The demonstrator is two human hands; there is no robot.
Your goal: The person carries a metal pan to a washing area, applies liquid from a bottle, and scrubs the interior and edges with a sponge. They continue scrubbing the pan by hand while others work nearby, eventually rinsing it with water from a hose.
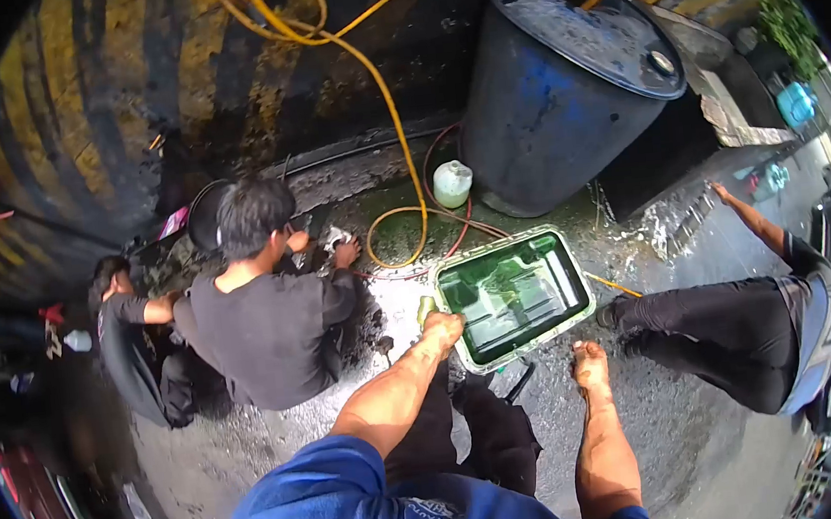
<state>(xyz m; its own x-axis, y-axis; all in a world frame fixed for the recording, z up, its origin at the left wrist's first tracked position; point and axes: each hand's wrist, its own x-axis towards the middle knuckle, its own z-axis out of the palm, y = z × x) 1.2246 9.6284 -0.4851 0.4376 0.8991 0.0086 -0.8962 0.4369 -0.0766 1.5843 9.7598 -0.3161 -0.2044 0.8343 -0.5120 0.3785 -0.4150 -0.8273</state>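
Tray (577, 269) lies beside the left hand (443, 331), ahead of the right hand (590, 364).

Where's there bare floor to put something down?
Bare ground lies between the right forearm and the co-worker's legs. Another patch lies between the blue sleeve and the nearer crouching person. It's crowded beyond the pan: yellow hose, white jug, big barrel.
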